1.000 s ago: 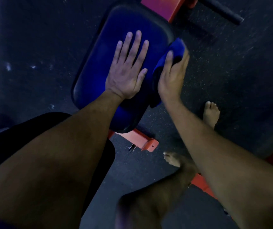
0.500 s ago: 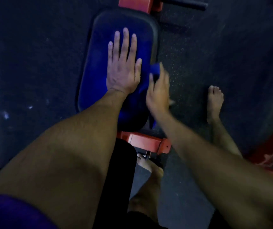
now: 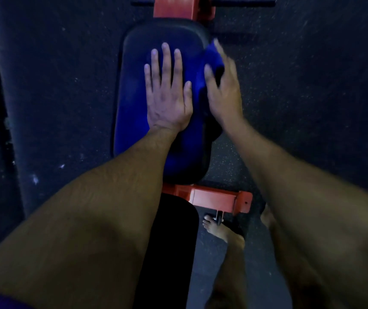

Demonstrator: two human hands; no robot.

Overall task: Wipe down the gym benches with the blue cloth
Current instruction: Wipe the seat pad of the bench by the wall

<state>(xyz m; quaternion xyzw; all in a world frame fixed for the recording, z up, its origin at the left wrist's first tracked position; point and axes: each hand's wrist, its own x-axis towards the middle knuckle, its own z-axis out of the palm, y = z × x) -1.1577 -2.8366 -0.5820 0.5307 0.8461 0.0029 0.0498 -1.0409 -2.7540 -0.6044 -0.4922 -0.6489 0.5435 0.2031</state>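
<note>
A dark blue padded bench seat [image 3: 134, 108] on a red frame fills the upper middle of the view. My left hand [image 3: 167, 97] lies flat on the pad with its fingers straight and spread. The blue cloth [image 3: 209, 63] hangs over the pad's right edge. There my right hand [image 3: 224, 90] holds the cloth against the side of the pad, thumb on top and fingers wrapped round the cloth; the hand is blurred.
The red frame [image 3: 214, 199] crosses below the pad and another red piece [image 3: 174, 7] rises behind it. A second black pad [image 3: 169, 253] lies nearer me. My bare foot [image 3: 221, 230] stands on the dark speckled floor [image 3: 312, 85] beside the frame.
My right hand slid back along the pad's right edge with the cloth, then forward again. The view swung so the bench now points straight ahead. My left hand stayed flat on the pad.
</note>
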